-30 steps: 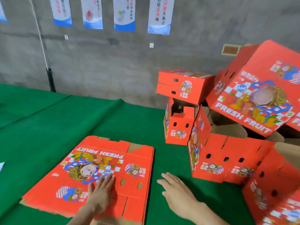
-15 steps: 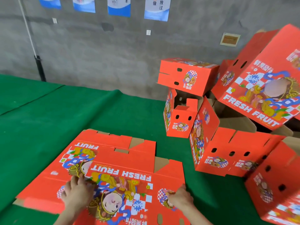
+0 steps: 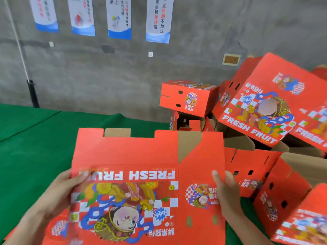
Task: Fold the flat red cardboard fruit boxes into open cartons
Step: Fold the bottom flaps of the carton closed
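Note:
A flat red fruit box (image 3: 134,152) with "FRESH FRUIT" printed upside down is held up in front of me, tilted toward the camera. My left hand (image 3: 65,190) grips its left edge, thumb on the printed face. My right hand (image 3: 224,191) grips its right edge, thumb on the side panel. Under the lifted box, the stack of flat red boxes (image 3: 58,227) shows at the lower left on the green table (image 3: 35,147).
Folded red cartons are heaped at the right: one small carton (image 3: 187,98) on top, a big tilted one (image 3: 269,103) behind, an open one (image 3: 251,172) beside my right hand. A grey wall with hanging posters (image 3: 157,20) stands behind the table.
The top flat box has been lifted off the stack and raised toward the camera, with both hands shifting from its face to its left and right edges.

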A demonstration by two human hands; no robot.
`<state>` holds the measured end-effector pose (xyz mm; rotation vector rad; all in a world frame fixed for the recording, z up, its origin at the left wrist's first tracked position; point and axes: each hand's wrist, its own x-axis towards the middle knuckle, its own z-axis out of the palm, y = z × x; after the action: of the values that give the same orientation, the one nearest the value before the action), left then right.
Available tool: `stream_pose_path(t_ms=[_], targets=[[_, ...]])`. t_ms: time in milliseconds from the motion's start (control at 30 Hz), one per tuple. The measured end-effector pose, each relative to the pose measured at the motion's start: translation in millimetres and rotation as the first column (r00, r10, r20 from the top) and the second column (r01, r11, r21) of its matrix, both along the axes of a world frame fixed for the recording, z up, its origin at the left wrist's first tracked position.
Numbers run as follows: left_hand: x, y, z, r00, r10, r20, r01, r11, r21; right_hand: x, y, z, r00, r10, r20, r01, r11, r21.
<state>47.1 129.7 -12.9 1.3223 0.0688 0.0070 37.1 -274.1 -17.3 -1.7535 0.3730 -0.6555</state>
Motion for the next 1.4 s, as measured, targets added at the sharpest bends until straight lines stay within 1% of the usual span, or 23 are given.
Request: stream_pose_path(t_ms=[67, 100, 133, 167, 233, 267, 300, 333, 400, 500, 533, 667, 767, 833, 867, 933, 967, 1000, 1100, 1167, 1233, 1300, 1400], targets=[[-7.0, -23.5, 14.5, 0.999, 0.021, 0.023, -0.021, 1.0, 0.004, -19.1, -14.0, 15.7, 1.0, -0.005, 0.03, 0.006, 1.0, -0.024], [-11.8, -36.8, 19.7, 0.999, 0.027, 0.04, -0.028, 1.0, 0.005, -28.9, -19.4, 24.2, 0.998, -0.048, 0.037, 0.051, 0.995, -0.081], [-18.1, -50.7, 24.7, 0.998, 0.024, 0.057, -0.025, 1.0, 0.004, -39.2, -25.0, 33.1, 0.992, -0.092, 0.083, 0.107, 0.976, -0.19], [-24.2, -63.3, 28.4, 0.997, 0.015, 0.078, -0.015, 1.0, 0.003, -50.8, -27.7, 44.4, 0.979, -0.119, 0.164, 0.168, 0.929, -0.33], [-37.0, -86.3, 33.1, 0.994, -0.012, 0.112, 0.012, 1.0, -0.004, -73.3, -27.3, 65.0, 0.952, -0.028, 0.304, 0.214, 0.771, -0.6], [-43.1, -96.9, 35.9, 0.992, -0.024, 0.122, 0.026, 1.0, -0.007, -81.8, -27.5, 70.0, 0.95, 0.041, 0.311, 0.2, 0.684, -0.702], [-48.7, -107.6, 37.3, 0.991, -0.039, 0.129, 0.041, 0.999, -0.009, -89.6, -27.7, 74.0, 0.954, 0.092, 0.287, 0.169, 0.626, -0.762], [-53.3, -116.8, 38.1, 0.989, -0.053, 0.136, 0.056, 0.998, -0.017, -97.0, -28.5, 77.0, 0.96, 0.123, 0.252, 0.126, 0.613, -0.78], [-61.8, -133.4, 39.3, 0.984, -0.075, 0.159, 0.081, 0.996, -0.033, -110.3, -35.4, 82.8, 0.973, 0.11, 0.201, 0.078, 0.664, -0.744], [-72.5, -152.7, 38.1, 0.976, -0.094, 0.194, 0.101, 0.994, -0.031, -125.6, -56.5, 92.5, 0.992, 0.021, 0.123, 0.062, 0.769, -0.636], [-76.2, -159.0, 37.8, 0.974, -0.1, 0.204, 0.109, 0.994, -0.031, -130.3, -64.6, 94.7, 0.996, 0.013, 0.084, 0.042, 0.783, -0.621], [-91.2, -184.0, 34.3, 0.968, -0.135, 0.213, 0.145, 0.989, -0.032, -151.1, -88.4, 100.3, 0.995, 0.041, -0.088, -0.088, 0.769, -0.633], [-95.0, -199.6, 27.8, 0.971, -0.149, 0.189, 0.16, 0.986, -0.047, -163.0, -109.7, 107.2, 0.988, 0.027, -0.15, -0.125, 0.712, -0.691], [-96.1, -209.2, 22.8, 0.973, -0.15, 0.175, 0.16, 0.986, -0.046, -167.8, -125.8, 112.7, 0.953, 0.065, -0.297, -0.261, 0.674, -0.691], [-97.8, -215.6, 21.5, 0.973, -0.156, 0.171, 0.167, 0.985, -0.048, -169.5, -133.6, 113.9, 0.92, 0.123, -0.372, -0.349, 0.687, -0.638], [-99.8, -229.9, 17.9, 0.973, -0.165, 0.159, 0.174, 0.984, -0.043, -171.4, -144.6, 111.9, 0.852, 0.265, -0.451, -0.473, 0.758, -0.449], [-100.6, -237.2, 17.3, 0.974, -0.166, 0.157, 0.173, 0.984, -0.036, -171.9, -148.2, 109.6, 0.84, 0.308, -0.448, -0.487, 0.792, -0.368], [-101.7, -244.7, 18.0, 0.973, -0.167, 0.158, 0.173, 0.985, -0.028, -172.0, -151.9, 107.0, 0.85, 0.317, -0.421, -0.471, 0.816, -0.336], [-102.3, -263.8, 20.9, 0.972, -0.152, 0.178, 0.15, 0.988, 0.022, -171.5, -166.3, 99.9, 0.914, 0.235, -0.33, -0.363, 0.836, -0.412], [-100.1, -271.9, 23.6, 0.981, -0.143, 0.133, 0.14, 0.99, 0.032, -172.7, -176.7, 94.9, 0.934, 0.163, -0.318, -0.299, 0.845, -0.444], [-97.4, -278.2, 30.3, 0.983, -0.174, 0.051, 0.176, 0.984, -0.04, -173.8, -186.1, 89.7, 0.951, 0.119, -0.286, -0.242, 0.859, -0.45], [-99.1, -284.1, 42.0, 0.976, -0.215, 0.022, 0.216, 0.97, -0.112, -175.0, -193.4, 87.0, 0.965, 0.144, -0.218, -0.222, 0.893, -0.391], [-102.7, -294.5, 52.3, 0.965, -0.26, -0.021, 0.254, 0.955, -0.152, -180.8, -204.2, 88.2, 0.954, 0.229, -0.195, -0.284, 0.901, -0.328]])
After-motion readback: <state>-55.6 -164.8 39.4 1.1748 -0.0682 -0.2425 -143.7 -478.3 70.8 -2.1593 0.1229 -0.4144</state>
